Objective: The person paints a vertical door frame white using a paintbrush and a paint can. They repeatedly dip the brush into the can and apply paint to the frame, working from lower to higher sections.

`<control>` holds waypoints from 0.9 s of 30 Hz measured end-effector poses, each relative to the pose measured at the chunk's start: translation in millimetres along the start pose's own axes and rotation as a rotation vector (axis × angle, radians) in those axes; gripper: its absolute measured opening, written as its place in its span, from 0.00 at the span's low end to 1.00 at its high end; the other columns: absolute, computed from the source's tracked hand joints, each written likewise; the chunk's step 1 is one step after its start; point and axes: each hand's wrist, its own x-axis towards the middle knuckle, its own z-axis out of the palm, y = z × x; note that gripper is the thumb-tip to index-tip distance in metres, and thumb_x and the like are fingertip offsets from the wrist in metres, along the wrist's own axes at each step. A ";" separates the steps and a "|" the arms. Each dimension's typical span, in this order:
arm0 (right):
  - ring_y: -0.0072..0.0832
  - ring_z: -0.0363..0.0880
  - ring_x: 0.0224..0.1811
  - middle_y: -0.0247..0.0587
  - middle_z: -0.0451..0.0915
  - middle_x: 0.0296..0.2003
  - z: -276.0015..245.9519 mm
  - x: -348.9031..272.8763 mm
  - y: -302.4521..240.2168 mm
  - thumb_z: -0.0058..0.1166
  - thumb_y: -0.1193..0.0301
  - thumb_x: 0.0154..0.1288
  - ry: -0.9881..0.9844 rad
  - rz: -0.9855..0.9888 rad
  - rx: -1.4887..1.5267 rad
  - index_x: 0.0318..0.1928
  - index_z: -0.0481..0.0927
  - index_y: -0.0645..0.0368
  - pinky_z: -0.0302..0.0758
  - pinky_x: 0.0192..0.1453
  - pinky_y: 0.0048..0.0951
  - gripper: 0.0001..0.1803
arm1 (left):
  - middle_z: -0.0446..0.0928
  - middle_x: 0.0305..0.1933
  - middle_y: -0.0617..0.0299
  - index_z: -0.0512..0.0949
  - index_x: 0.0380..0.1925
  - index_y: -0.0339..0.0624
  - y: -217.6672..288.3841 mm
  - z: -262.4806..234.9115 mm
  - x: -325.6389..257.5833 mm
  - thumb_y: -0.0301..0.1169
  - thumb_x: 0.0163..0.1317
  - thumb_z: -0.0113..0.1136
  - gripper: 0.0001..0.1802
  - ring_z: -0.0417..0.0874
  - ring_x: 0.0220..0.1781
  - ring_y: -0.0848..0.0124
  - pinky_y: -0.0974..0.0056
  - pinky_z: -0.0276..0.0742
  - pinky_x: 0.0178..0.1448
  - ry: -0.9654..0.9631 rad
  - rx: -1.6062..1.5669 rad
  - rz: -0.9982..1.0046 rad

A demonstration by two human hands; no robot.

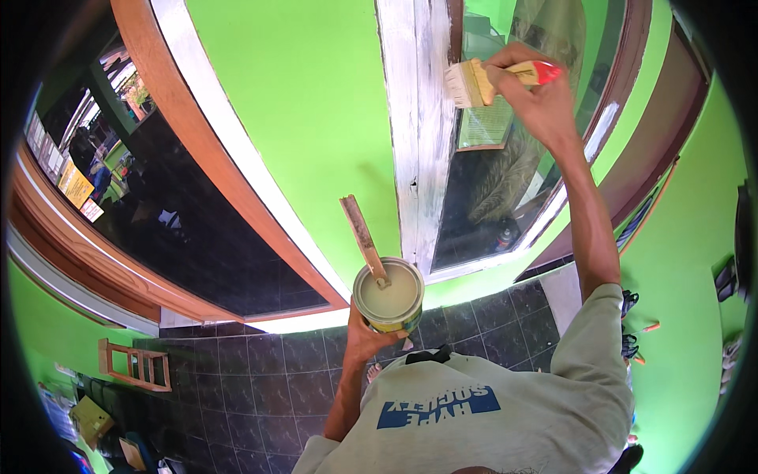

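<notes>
High on the right, my right hand (541,103) is closed round the handle of a flat paintbrush (477,84). The handle is yellowish with a red end, and its pale bristles meet the edge of a window frame post (418,154). White paint covers this post unevenly, with darker streaks showing through. Lower down, my left hand (368,338) grips a paint can (399,320) from its left side and below. Off-white paint (395,299) fills part of the can. A flat wooden stick (362,233) leans out of it toward the upper left.
Bright green wall (300,103) lies left of the post, window glass (493,189) to its right. Farther left is a brown-framed dark window (205,221). Dark tiles (296,387) cover the floor, where a wooden step stool (138,365) stands. Shoes (629,324) lie by the right wall.
</notes>
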 end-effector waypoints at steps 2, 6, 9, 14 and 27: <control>0.18 0.79 0.34 0.31 0.84 0.31 0.3 12.9 3.5 0.61 0.67 0.69 0.027 -0.005 -0.012 0.39 0.85 0.63 0.76 0.41 0.23 0.10 | 0.73 0.67 0.53 0.57 0.74 0.38 -0.5 -0.9 5.6 0.30 0.31 0.90 0.68 0.76 0.69 0.61 0.54 0.73 0.74 -0.016 0.001 -0.010; 0.18 0.79 0.35 0.30 0.84 0.33 -3.9 50.5 3.4 0.60 0.70 0.70 0.122 -0.002 -0.005 0.40 0.84 0.64 0.76 0.43 0.23 0.08 | 0.73 0.68 0.54 0.57 0.75 0.39 12.5 4.7 8.4 0.30 0.31 0.90 0.68 0.76 0.70 0.61 0.53 0.73 0.75 -0.007 -0.017 -0.014; 0.22 0.79 0.32 0.36 0.83 0.29 -11.0 63.2 -20.2 0.59 0.73 0.69 0.164 -0.076 0.113 0.40 0.84 0.65 0.75 0.37 0.28 0.06 | 0.73 0.68 0.54 0.57 0.75 0.39 5.4 0.4 7.2 0.30 0.31 0.89 0.68 0.76 0.70 0.61 0.53 0.73 0.75 -0.016 -0.002 -0.023; 0.17 0.79 0.34 0.30 0.83 0.30 -23.5 43.4 1.6 0.59 0.69 0.70 0.058 -0.090 0.168 0.39 0.83 0.63 0.76 0.42 0.23 0.09 | 0.73 0.68 0.54 0.57 0.75 0.40 11.4 6.1 8.6 0.30 0.31 0.90 0.68 0.76 0.70 0.61 0.52 0.73 0.75 -0.015 -0.018 0.011; 0.23 0.81 0.30 0.36 0.82 0.25 -31.1 91.2 -31.8 0.57 0.69 0.68 0.279 -0.085 -0.023 0.34 0.82 0.63 0.77 0.36 0.31 0.09 | 0.73 0.68 0.53 0.57 0.74 0.38 6.2 0.0 6.2 0.31 0.32 0.89 0.67 0.77 0.69 0.60 0.53 0.74 0.74 -0.021 0.014 -0.029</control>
